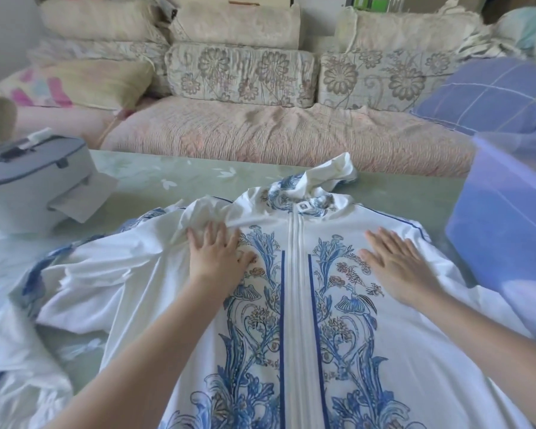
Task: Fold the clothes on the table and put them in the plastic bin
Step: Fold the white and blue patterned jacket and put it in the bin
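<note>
- The jacket [294, 320], white with a blue flower print and zipped shut, lies front up on the green table [174, 174], collar toward twelve o'clock.
- The left hand [217, 258] lies flat with fingers spread on the chest panel at about ten o'clock of the zip. The fabric is bunched into creases just beyond its fingertips.
- The right hand [396, 264] lies flat and open on the opposite panel at two o'clock, gripping nothing.
- The step looks like smoothing before the first fold. It would go best with both palms sweeping outward from the zip toward nine and three o'clock, so the creases leave through the shoulders.
- The hood [325, 171] stands crumpled at twelve o'clock and probably needs flattening down first.
- The left sleeve [84, 274] trails rumpled toward nine o'clock and should be straightened before it is folded in.
- The plastic bin [502, 218] stands at three o'clock, close beside the jacket's shoulder.
- More white cloth [13, 351] lies at seven o'clock, seemingly unfolded.
- A grey box [34, 174] sits at ten o'clock, and a sofa [276, 131] runs behind the table.
</note>
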`<state>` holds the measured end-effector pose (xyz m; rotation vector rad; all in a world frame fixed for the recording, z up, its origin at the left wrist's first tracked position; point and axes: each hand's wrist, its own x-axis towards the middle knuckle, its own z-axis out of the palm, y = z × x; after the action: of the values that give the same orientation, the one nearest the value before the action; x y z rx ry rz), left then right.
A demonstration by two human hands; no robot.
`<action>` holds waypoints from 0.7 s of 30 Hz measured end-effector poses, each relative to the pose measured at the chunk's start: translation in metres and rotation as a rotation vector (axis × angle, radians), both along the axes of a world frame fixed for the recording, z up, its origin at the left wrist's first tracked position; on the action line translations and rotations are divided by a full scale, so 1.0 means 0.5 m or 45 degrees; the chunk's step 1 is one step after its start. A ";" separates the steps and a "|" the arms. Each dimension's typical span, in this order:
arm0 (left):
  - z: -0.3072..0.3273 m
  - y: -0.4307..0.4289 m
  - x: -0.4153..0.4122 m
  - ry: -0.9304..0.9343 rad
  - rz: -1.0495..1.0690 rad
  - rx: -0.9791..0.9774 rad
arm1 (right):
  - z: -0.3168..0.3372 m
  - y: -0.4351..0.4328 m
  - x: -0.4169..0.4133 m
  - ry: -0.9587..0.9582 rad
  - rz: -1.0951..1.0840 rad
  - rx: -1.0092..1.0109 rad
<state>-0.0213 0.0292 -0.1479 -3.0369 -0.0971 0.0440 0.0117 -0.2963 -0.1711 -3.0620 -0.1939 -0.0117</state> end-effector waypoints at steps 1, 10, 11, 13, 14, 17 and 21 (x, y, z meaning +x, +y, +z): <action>0.006 -0.004 0.001 -0.003 -0.012 -0.017 | 0.002 0.001 -0.003 0.029 0.002 0.004; -0.040 -0.019 -0.026 -0.231 -0.259 -0.098 | 0.122 0.108 0.132 -0.153 -0.247 0.692; -0.043 -0.020 -0.028 -0.225 -0.247 -0.129 | 0.139 0.130 0.162 -0.106 -0.269 0.798; -0.049 -0.026 -0.023 -0.251 -0.257 -0.170 | 0.162 0.172 0.229 -0.037 -0.300 0.883; -0.053 -0.031 -0.018 -0.275 -0.262 -0.180 | 0.171 0.189 0.264 -0.022 -0.330 0.897; -0.042 -0.039 -0.003 -0.326 -0.244 -0.284 | 0.187 0.218 0.356 -0.007 -0.496 0.964; -0.046 -0.024 0.017 -0.364 -0.243 -0.338 | 0.180 0.209 0.436 0.099 -0.720 0.950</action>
<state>-0.0130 0.0172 -0.1708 -3.2771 0.1919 -0.4260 0.2295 -0.1916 -0.0811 -2.2681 0.5541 0.0037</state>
